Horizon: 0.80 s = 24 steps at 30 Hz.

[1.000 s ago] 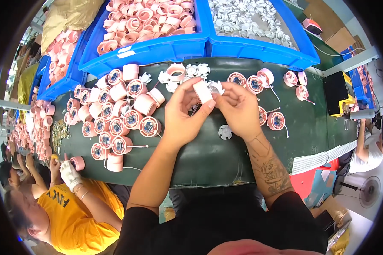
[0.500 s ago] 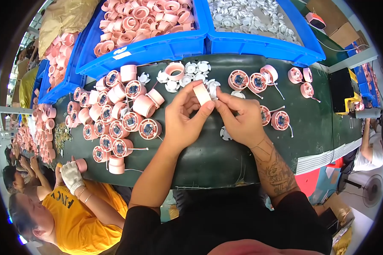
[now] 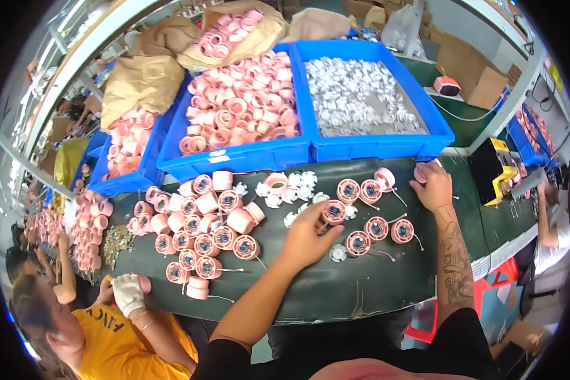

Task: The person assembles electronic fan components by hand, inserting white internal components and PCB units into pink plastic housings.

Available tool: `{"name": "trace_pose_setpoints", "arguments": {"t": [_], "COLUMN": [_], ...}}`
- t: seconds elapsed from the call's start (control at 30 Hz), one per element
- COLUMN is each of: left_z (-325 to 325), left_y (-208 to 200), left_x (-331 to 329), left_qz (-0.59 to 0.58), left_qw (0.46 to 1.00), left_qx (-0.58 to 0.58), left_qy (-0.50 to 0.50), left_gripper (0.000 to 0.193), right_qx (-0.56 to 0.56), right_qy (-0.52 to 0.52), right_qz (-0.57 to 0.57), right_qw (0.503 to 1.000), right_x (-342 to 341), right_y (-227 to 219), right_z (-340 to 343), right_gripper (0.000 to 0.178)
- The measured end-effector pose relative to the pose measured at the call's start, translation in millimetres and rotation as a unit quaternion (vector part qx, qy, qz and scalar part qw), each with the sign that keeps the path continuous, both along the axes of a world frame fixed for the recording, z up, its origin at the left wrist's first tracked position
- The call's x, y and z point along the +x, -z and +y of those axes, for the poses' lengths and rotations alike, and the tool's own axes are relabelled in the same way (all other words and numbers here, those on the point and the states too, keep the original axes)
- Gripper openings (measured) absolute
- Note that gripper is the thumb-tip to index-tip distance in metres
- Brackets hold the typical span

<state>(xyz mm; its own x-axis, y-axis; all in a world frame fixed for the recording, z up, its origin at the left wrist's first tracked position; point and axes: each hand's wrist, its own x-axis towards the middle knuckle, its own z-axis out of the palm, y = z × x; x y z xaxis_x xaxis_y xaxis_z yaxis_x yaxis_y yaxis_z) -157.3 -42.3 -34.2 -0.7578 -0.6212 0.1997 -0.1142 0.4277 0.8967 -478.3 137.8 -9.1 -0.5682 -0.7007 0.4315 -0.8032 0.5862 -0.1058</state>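
Observation:
My left hand point(image 3: 307, 239) is closed around a pink round housing point(image 3: 334, 213) with a small circuit board inside, at the middle of the green bench. Off to the right, my right hand point(image 3: 435, 189) has its fingers curled over a pink round part point(image 3: 419, 172), mostly hidden beneath them. Between the hands stand several similar housings point(image 3: 377, 229) with trailing wires. Left of them a pink ring point(image 3: 276, 183) sits beside white finned discs point(image 3: 305, 180). One more white disc point(image 3: 337, 253) lies near my left hand.
Many pink housings point(image 3: 204, 246) crowd the bench's left. Behind are a blue bin of pink rings point(image 3: 234, 156) and a blue bin of white discs point(image 3: 373, 149). A black-and-yellow machine point(image 3: 491, 171) stands right. At left, a co-worker's gloved hand point(image 3: 128, 294) holds a pink part.
My hands were together on a pink ring and a white disc; now they are apart. The right has gone far right, the left grips a housing. The view has tilted up.

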Motion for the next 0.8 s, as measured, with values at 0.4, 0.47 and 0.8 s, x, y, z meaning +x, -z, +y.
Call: {"name": "trace_pose_setpoints", "arguments": {"t": [0.4,0.47,0.8], "left_z": [-25.8,-11.6,-41.1], "left_y": [-24.7,-12.7,-20.3], "left_x": [32.8,24.6,31.1], "left_qz": [0.186,0.204,0.318], "left_qw": [0.904,0.841,0.839], "left_qx": [0.357,0.476,0.44], "left_qy": [0.14,0.159,-0.041], "left_gripper": [0.072,0.071,0.041], "right_qx": [-0.266,-0.225,0.017], "right_qy": [-0.284,-0.349,-0.392], "right_qz": [-0.213,-0.215,-0.003], "right_qw": [0.896,0.884,0.92], "right_x": [174.8,207.3,211.7], "right_y": [-68.6,-57.6,-14.0], "right_z": [-52.8,-60.8,-15.6], "right_gripper": [0.028,0.038,0.03]}}
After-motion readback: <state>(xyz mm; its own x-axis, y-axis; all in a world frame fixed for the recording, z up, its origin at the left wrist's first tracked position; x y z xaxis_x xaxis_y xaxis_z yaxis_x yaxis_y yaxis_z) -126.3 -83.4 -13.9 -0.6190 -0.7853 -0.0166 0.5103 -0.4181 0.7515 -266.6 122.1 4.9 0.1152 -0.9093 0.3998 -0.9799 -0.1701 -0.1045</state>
